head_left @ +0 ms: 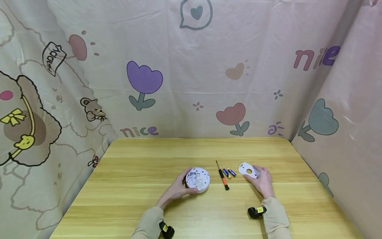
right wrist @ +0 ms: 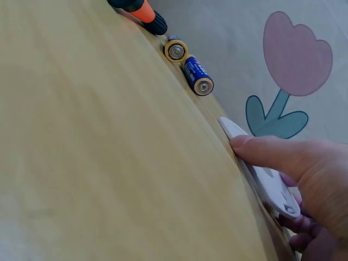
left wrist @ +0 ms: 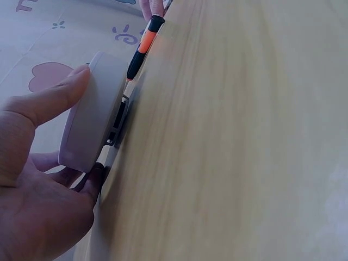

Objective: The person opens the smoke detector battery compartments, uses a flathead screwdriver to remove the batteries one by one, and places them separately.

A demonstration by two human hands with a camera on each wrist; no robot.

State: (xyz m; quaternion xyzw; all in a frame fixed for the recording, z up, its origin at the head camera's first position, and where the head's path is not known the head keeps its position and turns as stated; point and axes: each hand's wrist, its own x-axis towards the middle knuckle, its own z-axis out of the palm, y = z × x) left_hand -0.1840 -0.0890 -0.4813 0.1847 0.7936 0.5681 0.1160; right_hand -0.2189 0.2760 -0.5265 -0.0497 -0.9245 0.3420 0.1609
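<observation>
My left hand [head_left: 178,190] grips a round white smoke detector [head_left: 201,181] by its rim, thumb on the near side. Its labelled, slotted back faces up in the head view. In the left wrist view, a small framed part with a dark inside [left wrist: 117,122] sticks out from the detector's table-facing side. To the right, my right hand [head_left: 263,181] pinches a flat white mounting plate [head_left: 245,166] with a round hole in its middle. The right wrist view has the thumb on the plate's near edge, with the plate low over the wood; fingertips underneath are partly hidden.
Between the hands lies a black and orange screwdriver [head_left: 222,177], its tip pointing away. Two blue and yellow batteries [head_left: 229,173] lie beside it, left of the plate. Printed cloth [head_left: 185,66] hangs behind and beside the wooden table [head_left: 134,172].
</observation>
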